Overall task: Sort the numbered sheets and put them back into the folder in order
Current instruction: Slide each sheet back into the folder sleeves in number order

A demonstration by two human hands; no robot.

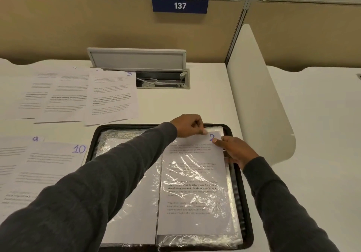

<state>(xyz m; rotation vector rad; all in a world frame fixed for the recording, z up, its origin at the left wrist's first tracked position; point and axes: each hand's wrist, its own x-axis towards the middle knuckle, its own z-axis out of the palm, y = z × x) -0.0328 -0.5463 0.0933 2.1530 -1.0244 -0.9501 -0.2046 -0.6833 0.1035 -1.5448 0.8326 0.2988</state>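
Note:
An open black folder (247,208) with clear plastic sleeves lies on the desk in front of me. Sheet 2 (193,175) sits in the right-hand sleeve under crinkled plastic, its blue number at the top right corner. My left hand (188,124) reaches across and pinches the sleeve's top edge just left of that number. My right hand (236,151) holds the sheet's upper right edge, thumb on top beside the number. The left-hand sleeve (140,197) holds a white sheet, mostly hidden by my left arm.
Loose sheets lie left of the folder: sheet 10 (52,165) and sheet 9 (13,150) near me, sheet 5 (112,97) and two more farther back. An open cable hatch (162,79) sits behind the folder. A white divider (259,99) stands on the right.

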